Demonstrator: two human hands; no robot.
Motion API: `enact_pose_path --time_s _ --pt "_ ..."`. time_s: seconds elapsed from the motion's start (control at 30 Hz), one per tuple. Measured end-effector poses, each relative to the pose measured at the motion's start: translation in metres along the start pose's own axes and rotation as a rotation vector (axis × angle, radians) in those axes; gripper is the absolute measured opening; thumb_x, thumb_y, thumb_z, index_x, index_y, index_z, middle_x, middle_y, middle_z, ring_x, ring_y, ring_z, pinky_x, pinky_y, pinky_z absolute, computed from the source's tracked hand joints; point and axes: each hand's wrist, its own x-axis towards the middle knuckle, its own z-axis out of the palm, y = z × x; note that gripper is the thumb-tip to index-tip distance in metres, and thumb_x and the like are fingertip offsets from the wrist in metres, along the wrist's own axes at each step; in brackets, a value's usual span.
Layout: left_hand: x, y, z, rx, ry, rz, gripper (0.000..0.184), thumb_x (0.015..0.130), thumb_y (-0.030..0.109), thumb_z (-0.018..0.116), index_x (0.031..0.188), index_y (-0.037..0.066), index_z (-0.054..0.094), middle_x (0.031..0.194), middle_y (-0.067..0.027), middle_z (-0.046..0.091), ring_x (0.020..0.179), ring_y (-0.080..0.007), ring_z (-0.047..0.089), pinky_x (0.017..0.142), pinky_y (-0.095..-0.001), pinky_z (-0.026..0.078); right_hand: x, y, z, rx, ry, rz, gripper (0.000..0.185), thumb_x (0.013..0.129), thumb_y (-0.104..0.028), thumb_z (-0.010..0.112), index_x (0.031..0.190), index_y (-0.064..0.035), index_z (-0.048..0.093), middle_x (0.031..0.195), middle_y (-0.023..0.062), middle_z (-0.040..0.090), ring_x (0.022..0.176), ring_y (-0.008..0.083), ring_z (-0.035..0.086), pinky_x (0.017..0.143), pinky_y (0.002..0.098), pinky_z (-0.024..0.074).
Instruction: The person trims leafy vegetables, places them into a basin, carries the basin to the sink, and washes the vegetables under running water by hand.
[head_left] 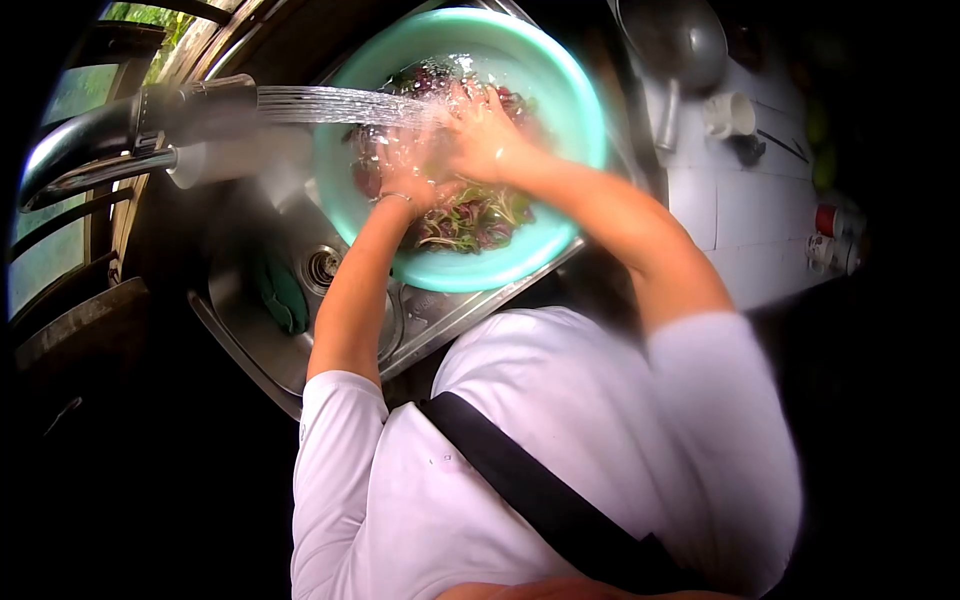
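Both my hands are inside a large mint-green basin, among red and green leafy vegetables lying in water. My left hand, with a thin bracelet at its wrist, presses on the leaves with its fingers apart, partly blurred by splashing. Just to its right, my right hand lies palm down over the leaves, fingers stretched and spread. From the faucet at the left, a spray of water lands on and beside my fingers. Whatever lies beneath my palms is hidden.
The basin rests over a steel sink, whose drain and a dark green cloth-like item show at left. On the white tiled counter are a metal pan, a white cup and a red-labelled container. A window stands at left.
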Motion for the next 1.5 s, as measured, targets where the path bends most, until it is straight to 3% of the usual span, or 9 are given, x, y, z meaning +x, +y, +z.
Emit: enact_pose_path --time_s 0.03,0.23,0.37,0.47,0.6,0.87,0.97,1.27,1.5 --pt "0.004 0.001 0.001 0.019 -0.01 -0.011 0.103 0.066 0.072 0.051 0.142 0.016 0.011 0.147 -0.0167 0.006 0.134 -0.0376 0.002 0.105 -0.0521 -0.006 0.002 0.003 -0.001 -0.02 -0.09 -0.006 0.073 0.078 -0.053 0.045 0.139 -0.0174 0.024 0.142 0.0217 0.02 0.128 0.0388 0.024 0.103 0.0539 0.0158" --pt "0.006 0.0 0.009 -0.01 0.167 0.025 0.098 0.065 0.066 0.054 0.14 0.015 0.019 0.143 -0.0139 0.018 0.131 -0.0387 0.011 0.105 -0.0534 0.002 0.006 0.007 0.013 -0.022 -0.037 -0.02 0.074 0.078 -0.053 0.044 0.139 -0.0157 0.025 0.142 0.0234 0.02 0.129 0.0392 0.021 0.104 0.0538 0.0138" --pt "0.005 0.004 0.008 0.005 0.165 0.011 0.098 0.062 0.067 0.058 0.14 0.022 0.02 0.145 -0.0099 0.018 0.133 -0.0368 0.012 0.106 -0.0518 0.005 0.005 0.006 0.02 0.001 -0.039 -0.005 0.074 0.079 -0.053 0.043 0.139 -0.0158 0.024 0.143 0.022 0.018 0.131 0.0394 0.018 0.104 0.0543 0.0121" --pt "0.005 0.003 0.008 -0.074 0.147 0.066 0.095 0.065 0.065 0.056 0.139 0.014 0.022 0.144 -0.0125 0.018 0.132 -0.0376 0.011 0.106 -0.0525 0.003 0.004 0.007 0.021 0.006 -0.027 -0.003 0.074 0.079 -0.053 0.044 0.139 -0.0158 0.024 0.143 0.022 0.018 0.131 0.0397 0.018 0.104 0.0542 0.0127" --pt "0.007 0.002 0.013 -0.057 0.205 0.068 0.096 0.064 0.066 0.055 0.139 0.015 0.021 0.144 -0.0125 0.018 0.131 -0.0395 0.01 0.106 -0.0523 0.004 0.001 0.009 0.005 0.083 -0.045 -0.004 0.072 0.08 -0.048 0.043 0.138 -0.0109 0.025 0.144 0.0219 0.014 0.134 0.0382 0.009 0.108 0.0492 0.006" --pt "0.008 0.005 -0.001 -0.035 -0.026 -0.023 0.1 0.065 0.067 0.055 0.141 0.016 0.015 0.145 -0.0144 0.014 0.132 -0.0416 0.008 0.106 -0.0521 0.005 0.008 0.009 0.02 0.06 0.033 -0.013 0.073 0.076 -0.051 0.049 0.136 -0.0146 0.03 0.141 0.0239 0.019 0.129 0.0403 0.02 0.105 0.0531 0.0138" --pt "0.004 0.003 -0.004 -0.059 0.053 0.008 0.1 0.066 0.067 0.055 0.141 0.016 0.014 0.145 -0.0155 0.013 0.132 -0.0423 0.008 0.105 -0.0529 0.006 0.01 0.008 0.025 0.072 0.066 -0.011 0.073 0.075 -0.051 0.05 0.135 -0.0143 0.032 0.141 0.024 0.019 0.129 0.0401 0.021 0.105 0.0527 0.0141" --pt "0.009 -0.003 0.005 -0.028 -0.014 -0.024 0.099 0.067 0.065 0.055 0.141 0.014 0.015 0.146 -0.0154 0.011 0.132 -0.0419 0.008 0.105 -0.0544 0.006 0.015 0.005 0.034 0.103 0.122 -0.024 0.072 0.073 -0.05 0.051 0.134 -0.0145 0.033 0.141 0.0218 0.021 0.129 0.0398 0.021 0.105 0.0526 0.0128" --pt "0.004 -0.014 0.014 -0.085 0.092 0.021 0.095 0.067 0.063 0.057 0.141 0.018 0.018 0.146 -0.0134 0.014 0.133 -0.0363 0.011 0.106 -0.0532 0.006 0.019 -0.003 0.035 0.102 0.072 -0.023 0.072 0.075 -0.05 0.05 0.135 -0.0141 0.032 0.142 0.0219 0.019 0.13 0.039 0.019 0.106 0.0523 0.0111"
